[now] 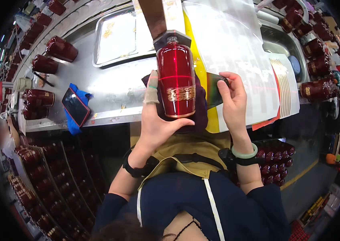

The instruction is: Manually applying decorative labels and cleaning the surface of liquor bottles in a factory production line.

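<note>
A glossy dark red bottle (176,68) lies in front of me, its neck against a metal rest (172,38) and its base toward me. Gold decoration bands its lower part, and a thin bright red line of light crosses it. My left hand (154,124) grips the bottle, fingers along its left side and thumb round the base; one finger wears a pale cover. Dark cloth (202,114) lies beneath the bottle. To its right, my right hand (233,96) pinches a thin dark flat piece (214,90) between thumb and fingers, apart from the bottle.
White translucent sheets (238,52) cover the right of the metal table, beside a gold-striped sheet (283,86) and a sink (282,44). A metal tray (97,52) sits at back left. A phone (76,106) rests on blue cloth. Several red bottles (61,49) stand at left.
</note>
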`<action>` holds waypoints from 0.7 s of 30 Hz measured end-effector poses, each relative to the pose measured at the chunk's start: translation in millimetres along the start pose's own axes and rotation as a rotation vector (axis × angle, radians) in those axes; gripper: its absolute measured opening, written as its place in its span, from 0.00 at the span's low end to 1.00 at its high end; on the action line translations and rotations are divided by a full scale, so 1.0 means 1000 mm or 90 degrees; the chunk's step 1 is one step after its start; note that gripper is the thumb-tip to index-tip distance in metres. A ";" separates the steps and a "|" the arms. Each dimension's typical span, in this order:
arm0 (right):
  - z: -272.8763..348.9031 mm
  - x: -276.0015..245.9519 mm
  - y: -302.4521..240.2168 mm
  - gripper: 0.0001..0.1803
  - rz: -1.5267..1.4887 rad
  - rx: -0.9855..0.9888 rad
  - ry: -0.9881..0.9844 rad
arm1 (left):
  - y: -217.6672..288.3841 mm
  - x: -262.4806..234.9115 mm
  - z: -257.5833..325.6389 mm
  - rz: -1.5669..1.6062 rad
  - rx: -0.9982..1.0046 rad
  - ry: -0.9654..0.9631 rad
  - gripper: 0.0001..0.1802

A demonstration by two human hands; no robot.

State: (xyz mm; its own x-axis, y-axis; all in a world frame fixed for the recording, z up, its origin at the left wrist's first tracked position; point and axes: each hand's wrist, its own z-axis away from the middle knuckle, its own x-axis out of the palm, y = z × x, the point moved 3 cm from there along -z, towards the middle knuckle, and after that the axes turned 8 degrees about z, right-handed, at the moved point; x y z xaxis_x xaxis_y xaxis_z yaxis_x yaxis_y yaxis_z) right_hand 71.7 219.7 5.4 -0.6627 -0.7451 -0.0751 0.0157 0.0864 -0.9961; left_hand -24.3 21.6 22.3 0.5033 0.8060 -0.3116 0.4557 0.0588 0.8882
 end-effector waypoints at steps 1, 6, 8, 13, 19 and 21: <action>0.001 -0.001 -0.002 0.12 0.022 0.002 -0.013 | -0.004 -0.001 0.001 0.062 -0.035 0.001 0.62; 0.008 0.004 -0.006 0.18 0.007 0.009 -0.033 | -0.004 0.008 -0.006 0.383 -0.189 0.060 0.37; 0.009 0.006 -0.011 0.21 0.039 -0.003 -0.036 | -0.007 0.010 -0.009 0.431 -0.230 0.085 0.34; 0.016 0.013 -0.036 0.13 0.235 -0.257 0.017 | -0.008 0.010 -0.006 0.477 -0.268 0.090 0.31; 0.026 0.023 -0.057 0.16 0.389 -0.558 -0.146 | -0.010 0.012 -0.006 0.496 -0.283 0.087 0.32; 0.022 0.024 -0.060 0.16 0.377 -0.547 -0.169 | -0.009 0.011 -0.005 0.506 -0.265 0.115 0.34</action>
State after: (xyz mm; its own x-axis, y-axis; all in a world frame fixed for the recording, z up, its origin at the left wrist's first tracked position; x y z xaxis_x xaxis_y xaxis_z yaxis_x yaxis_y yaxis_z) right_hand 71.4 181.6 62.3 -0.5377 -0.5429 -0.6451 -0.3194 0.8392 -0.4401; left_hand -26.9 33.1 12.7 0.4168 0.7779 0.4703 -0.2953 -0.3734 0.8794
